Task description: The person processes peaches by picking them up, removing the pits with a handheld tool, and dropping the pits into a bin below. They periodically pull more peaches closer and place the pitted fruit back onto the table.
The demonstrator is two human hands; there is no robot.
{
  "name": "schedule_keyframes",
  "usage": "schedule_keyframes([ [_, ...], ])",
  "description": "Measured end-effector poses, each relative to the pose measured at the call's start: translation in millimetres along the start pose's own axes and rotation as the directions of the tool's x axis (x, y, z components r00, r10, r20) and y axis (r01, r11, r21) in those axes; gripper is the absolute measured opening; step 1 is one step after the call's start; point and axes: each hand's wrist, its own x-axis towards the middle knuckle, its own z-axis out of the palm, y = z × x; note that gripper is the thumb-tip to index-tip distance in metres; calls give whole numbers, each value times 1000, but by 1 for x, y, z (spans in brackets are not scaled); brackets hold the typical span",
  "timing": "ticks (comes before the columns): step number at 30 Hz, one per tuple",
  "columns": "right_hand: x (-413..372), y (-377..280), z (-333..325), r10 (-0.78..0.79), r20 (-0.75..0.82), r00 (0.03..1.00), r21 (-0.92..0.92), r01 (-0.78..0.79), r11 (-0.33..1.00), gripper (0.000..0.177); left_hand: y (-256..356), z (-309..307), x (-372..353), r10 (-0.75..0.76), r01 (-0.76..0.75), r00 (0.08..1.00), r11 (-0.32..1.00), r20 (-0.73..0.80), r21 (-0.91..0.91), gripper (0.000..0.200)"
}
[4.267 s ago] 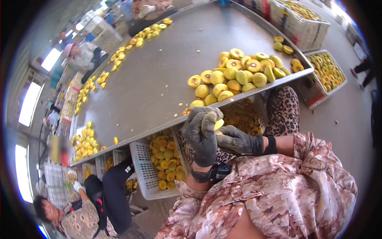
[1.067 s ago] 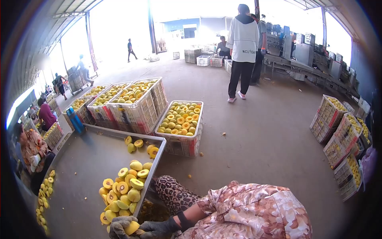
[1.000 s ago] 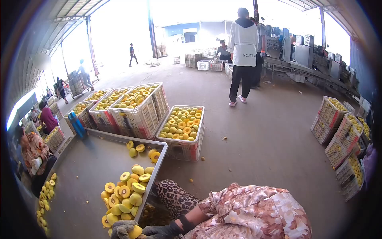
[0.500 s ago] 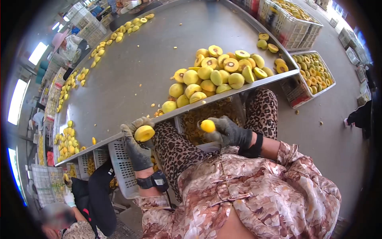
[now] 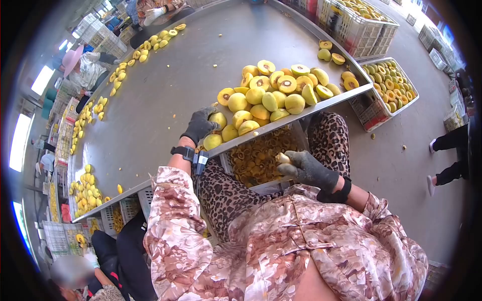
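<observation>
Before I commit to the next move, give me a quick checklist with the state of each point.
1. Both hands gloved: ok, left hand and right hand alike.
2. Left hand at the peach pile: ok, by the peach at its left end.
3. Firm grip on that peach: cannot tell, the fingers are partly hidden.
4. Right hand free: not ok, it holds a pale item, too small to identify.
5. Fruit scraps uncovered below the table edge: ok, largely exposed.
6. Co-workers' hands away from the left hand: ok, those visible are well apart.
</observation>
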Motion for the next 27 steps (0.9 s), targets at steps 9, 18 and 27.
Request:
schedule_keyframes([
  [9,29,-17,28,-16,-42,999,367,31,930,17,-1,15,-26,145,-180,945,979,-292,-96,55],
  [18,28,-27,18,-32,-58,998,382,51,923,32,138,63,-104,99,-248,968,189,-232,-950,56],
  [27,30,-29,17,119,73,990,708,-136,693,28,181,96,-119,156,-377,926,341,-344,-861,65],
])
